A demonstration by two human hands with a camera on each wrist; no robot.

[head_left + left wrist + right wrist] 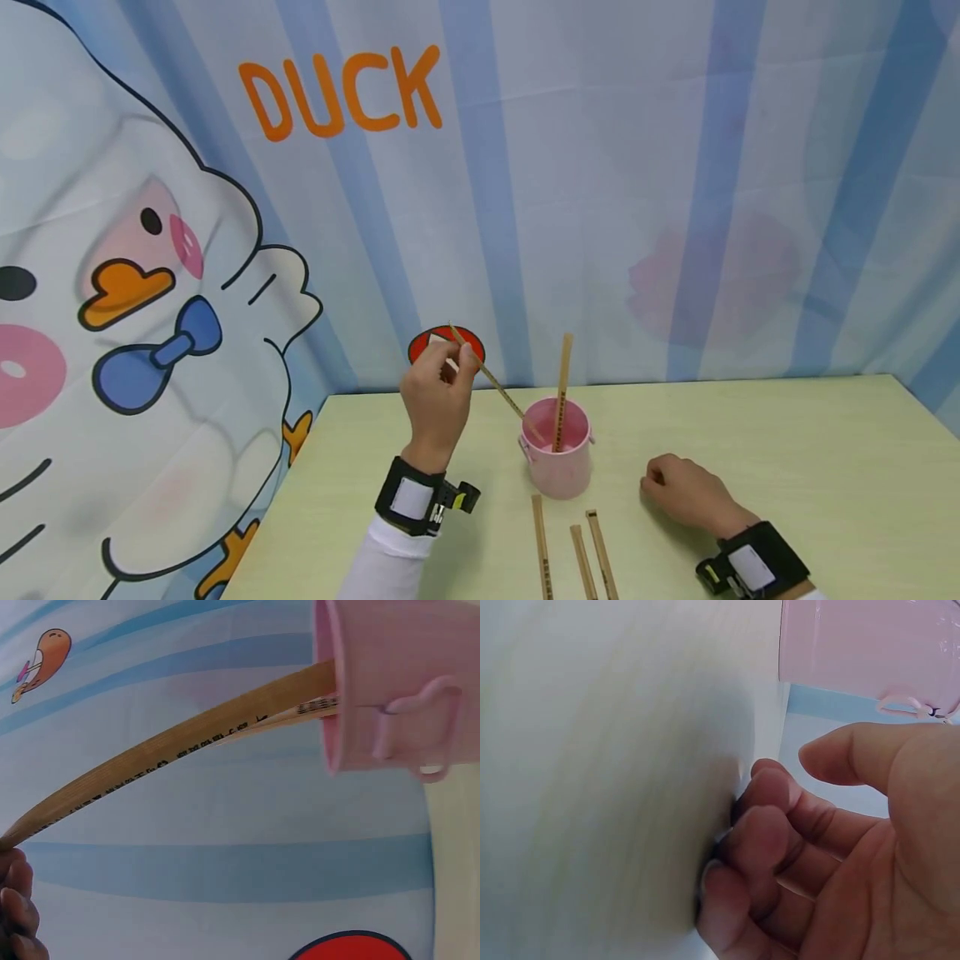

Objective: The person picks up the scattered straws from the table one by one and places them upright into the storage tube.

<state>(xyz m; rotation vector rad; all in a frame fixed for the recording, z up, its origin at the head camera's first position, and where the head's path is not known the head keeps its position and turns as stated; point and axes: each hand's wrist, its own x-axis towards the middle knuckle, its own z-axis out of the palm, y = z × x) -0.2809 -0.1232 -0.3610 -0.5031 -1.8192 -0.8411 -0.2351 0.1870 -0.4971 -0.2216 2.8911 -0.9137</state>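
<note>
My left hand (437, 404) pinches the upper end of a thin bamboo stick (495, 385) between thumb and fingers. The stick slants down to the right, its lower end inside a pink bucket (558, 477). Black printed characters run along this stick (165, 750) in the left wrist view. Another bamboo stick (564, 367) stands nearly upright in the bucket. Right of the bucket, my right hand (693, 496) rests on the table, fingers loosely curled around nothing; its fingertips (761, 836) touch the tabletop in the right wrist view.
Three more bamboo sticks, a left one (541, 546), a short one (583, 562) and a right one (602, 554), lie in front of the bucket on the pale table (810, 450). A blue-striped cloth (570, 208) with a printed duck hangs behind.
</note>
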